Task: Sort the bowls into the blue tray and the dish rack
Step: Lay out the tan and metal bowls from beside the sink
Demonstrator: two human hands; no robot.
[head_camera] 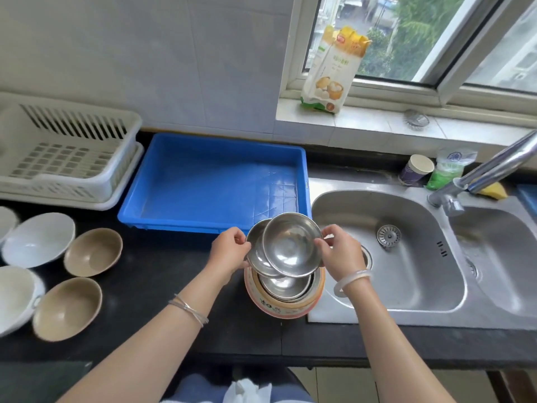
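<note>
Black counter (162,286) by steel sink (406,257); blue tray (215,158) bare; both hands' fingers (242,238) clamped on steel bowls (290,245).

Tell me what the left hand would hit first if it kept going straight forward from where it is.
Probably the near wall of the blue plastic tray: the left hand, gripping a steel bowl, sits just before it, though height is unclear.

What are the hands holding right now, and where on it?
Two steel bowls, tilted above the stack. The left hand pinches the left rim of the rear bowl; the right hand pinches the right rim of the front one.
</note>
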